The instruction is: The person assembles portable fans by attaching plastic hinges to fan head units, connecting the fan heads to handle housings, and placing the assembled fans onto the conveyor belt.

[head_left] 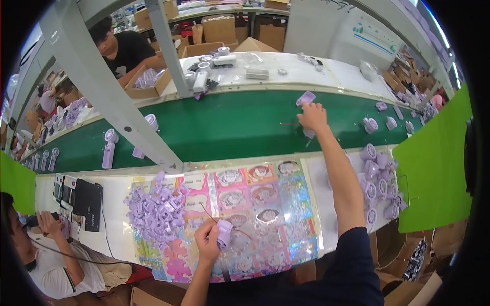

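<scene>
While our right hand [312, 116] is reaching far out over the green belt [229, 125], fingers pinching a purple part [305, 98], our left hand [208, 240] is gripping another purple piece [224, 233] well short of the belt.

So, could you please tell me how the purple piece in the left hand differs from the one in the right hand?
The purple piece in the left hand, sits low over the colourful mat, while the purple piece in the right hand, is held far out over the green belt. The left one trails thin wires; the right one shows none. Both are pale purple plastic.
</scene>
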Demonstrator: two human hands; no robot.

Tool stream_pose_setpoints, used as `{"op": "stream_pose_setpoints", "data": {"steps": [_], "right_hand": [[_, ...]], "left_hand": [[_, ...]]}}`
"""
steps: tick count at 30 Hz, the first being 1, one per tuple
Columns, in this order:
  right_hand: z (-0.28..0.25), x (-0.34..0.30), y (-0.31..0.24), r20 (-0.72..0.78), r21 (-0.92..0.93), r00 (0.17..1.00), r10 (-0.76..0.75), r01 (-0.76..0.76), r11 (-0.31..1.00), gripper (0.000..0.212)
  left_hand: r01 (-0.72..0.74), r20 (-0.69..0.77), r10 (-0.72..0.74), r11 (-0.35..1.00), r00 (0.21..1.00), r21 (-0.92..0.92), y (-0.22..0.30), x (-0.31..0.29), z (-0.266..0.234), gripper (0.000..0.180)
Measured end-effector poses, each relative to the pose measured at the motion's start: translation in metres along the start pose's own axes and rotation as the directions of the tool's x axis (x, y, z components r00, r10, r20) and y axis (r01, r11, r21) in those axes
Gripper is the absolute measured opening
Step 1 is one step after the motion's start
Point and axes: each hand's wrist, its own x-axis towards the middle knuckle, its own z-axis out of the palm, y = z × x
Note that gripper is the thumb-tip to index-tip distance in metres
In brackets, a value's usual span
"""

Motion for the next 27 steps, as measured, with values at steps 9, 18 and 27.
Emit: {"op": "stream_pose_setpoints", "data": {"steps": [9, 18, 27], "right_hand": [[0.016, 0.043, -0.001, 0.105, 0.052, 0.989, 0.106, -0.112, 0.992, 0.041], [-0.015, -0.05, -0.1, -0.026, 0.366, 0.802, -0.597, 0.563, 0.741, 0.018], [-0.076, -0.193, -0.12, 0.066, 0.57, 0.605, -0.794, 0.63, 0.528, 0.012]], "left_hand": [[0.038, -0.012, -0.038, 0.999, 0.999, 0.029, 0.002, 0.001, 0.006, 0.025], [0.013, -0.049, -0.013, 1.0, 0.999, -0.014, -0.003, 0.002, 0.008, 0.02], [0.122, -0.114, -0.164, 0.943, 0.98, -0.309, -0.01, -0.006, 0.004, 0.021]]}}
